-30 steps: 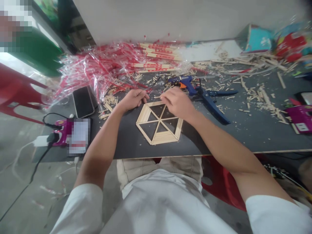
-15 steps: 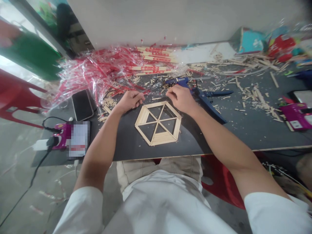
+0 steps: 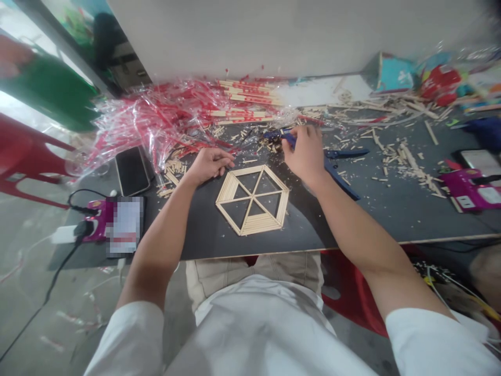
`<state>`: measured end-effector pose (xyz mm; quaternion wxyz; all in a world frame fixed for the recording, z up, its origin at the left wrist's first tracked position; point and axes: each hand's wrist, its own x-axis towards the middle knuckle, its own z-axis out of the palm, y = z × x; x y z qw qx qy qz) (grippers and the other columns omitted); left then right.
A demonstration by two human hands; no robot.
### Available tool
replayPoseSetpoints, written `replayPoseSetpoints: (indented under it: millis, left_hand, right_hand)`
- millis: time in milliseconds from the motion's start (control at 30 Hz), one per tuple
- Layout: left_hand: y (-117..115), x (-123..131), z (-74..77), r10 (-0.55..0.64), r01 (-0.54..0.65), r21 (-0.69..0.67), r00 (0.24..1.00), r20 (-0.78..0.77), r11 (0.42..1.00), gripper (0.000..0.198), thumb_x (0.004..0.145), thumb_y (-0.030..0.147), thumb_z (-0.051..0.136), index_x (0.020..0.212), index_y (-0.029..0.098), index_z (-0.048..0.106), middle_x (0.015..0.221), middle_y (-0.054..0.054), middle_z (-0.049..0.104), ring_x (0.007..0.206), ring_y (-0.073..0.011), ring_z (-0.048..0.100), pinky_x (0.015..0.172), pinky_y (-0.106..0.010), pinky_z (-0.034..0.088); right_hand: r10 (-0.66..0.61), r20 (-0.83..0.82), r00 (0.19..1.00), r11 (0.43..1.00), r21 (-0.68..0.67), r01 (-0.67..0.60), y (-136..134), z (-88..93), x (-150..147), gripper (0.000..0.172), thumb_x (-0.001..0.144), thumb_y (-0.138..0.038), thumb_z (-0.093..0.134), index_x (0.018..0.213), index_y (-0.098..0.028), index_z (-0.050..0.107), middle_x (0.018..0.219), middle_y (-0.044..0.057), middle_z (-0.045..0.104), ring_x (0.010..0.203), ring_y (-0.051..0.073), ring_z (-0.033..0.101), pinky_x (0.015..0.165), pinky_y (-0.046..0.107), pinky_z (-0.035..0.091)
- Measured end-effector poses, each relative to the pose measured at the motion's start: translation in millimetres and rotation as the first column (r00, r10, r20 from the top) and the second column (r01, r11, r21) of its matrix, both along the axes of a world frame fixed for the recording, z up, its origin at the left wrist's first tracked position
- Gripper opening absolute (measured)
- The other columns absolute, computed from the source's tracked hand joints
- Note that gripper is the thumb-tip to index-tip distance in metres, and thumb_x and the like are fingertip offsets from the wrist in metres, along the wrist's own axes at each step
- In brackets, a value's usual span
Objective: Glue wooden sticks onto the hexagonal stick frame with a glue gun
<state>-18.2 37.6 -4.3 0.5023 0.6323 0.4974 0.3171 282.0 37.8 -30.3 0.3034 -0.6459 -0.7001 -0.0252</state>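
A flat hexagonal frame of pale wooden sticks (image 3: pixel 261 223) lies on the dark tabletop before me, with spokes meeting at its middle and rows of sticks filling some sections. Just off its upper left corner is my left hand (image 3: pixel 210 166), its thumb and fingers pinched together; whatever they hold is too small to make out. My right hand (image 3: pixel 307 156) is beyond the frame's upper right side, fingers curled over a blue glue gun (image 3: pixel 290 139) and partly hiding it. Blue long-handled cutters (image 3: pixel 344 184) lie beside that wrist, partly covered by it.
Red-printed plastic wrappers (image 3: pixel 156 112) and wrapped chopsticks (image 3: pixel 250 96) are heaped at the back. Stick offcuts (image 3: pixel 407 156) litter the right side. A black phone (image 3: pixel 132 169), a lit phone (image 3: pixel 124 227) and a purple power strip (image 3: pixel 97 219) lie left; another purple strip (image 3: pixel 465 190) sits right.
My right hand has moved away from the frame's top corner, right and back, onto the glue gun. My left hand stays pinched near the frame's upper left. The frame lies as before.
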Motion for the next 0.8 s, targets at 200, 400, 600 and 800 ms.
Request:
replayPoseSetpoints:
  millis: [200,400,600,800]
  left_hand:
    - [-1.8,3.5,-2.0,0.061,-0.047,0.108,0.989,-0.132,0.993,0.027,0.088,0.032,0.079,0.072,0.014,0.068,0.053,0.002,0.062,0.042,-0.0043,0.048,0.044,-0.016,0.034]
    - [0.1,7.8,-4.4,0.064,-0.053,0.086,0.990,-0.125,0.995,0.014,0.095,0.027,0.068,0.087,0.015,0.068,0.079,-0.004,0.078,0.044,-0.0042,0.050,0.044,-0.017,0.038]
    - [2.7,8.0,-10.1,0.099,-0.090,0.078,0.987,-0.129,0.993,0.011,0.091,0.021,0.069,0.100,0.016,0.069,0.077,-0.001,0.076,0.044,-0.0058,0.051,0.050,-0.020,0.043]
    - [3.7,5.9,-15.7,0.144,-0.103,0.195,0.966,-0.213,0.976,0.024,0.091,0.026,0.070,0.114,0.016,0.070,0.108,-0.005,0.078,0.050,-0.0039,0.055,0.055,-0.019,0.045]
  right_hand:
    - [-0.109,0.095,0.989,0.982,-0.147,0.122,1.1,-10.6,1.0,0.059,0.100,-0.053,0.064,0.130,-0.002,0.058,0.130,0.032,0.062,0.131,0.047,0.055,0.116,0.065,0.042]
    - [-0.083,0.020,0.996,0.994,-0.071,0.085,6.3,-23.2,4.2,0.066,0.097,-0.065,0.064,0.119,-0.004,0.062,0.126,0.036,0.061,0.132,0.051,0.054,0.115,0.075,0.038]
    - [-0.070,-0.079,0.994,0.992,-0.109,0.061,7.2,-23.0,0.3,0.049,0.092,-0.043,0.064,0.122,-0.005,0.057,0.127,0.037,0.062,0.132,0.051,0.056,0.113,0.072,0.043]
    - [-0.145,-0.152,0.978,0.984,-0.126,0.127,1.3,-5.4,-3.8,0.051,0.087,-0.031,0.062,0.132,-0.010,0.049,0.124,0.032,0.064,0.117,0.048,0.067,0.100,0.067,0.053]
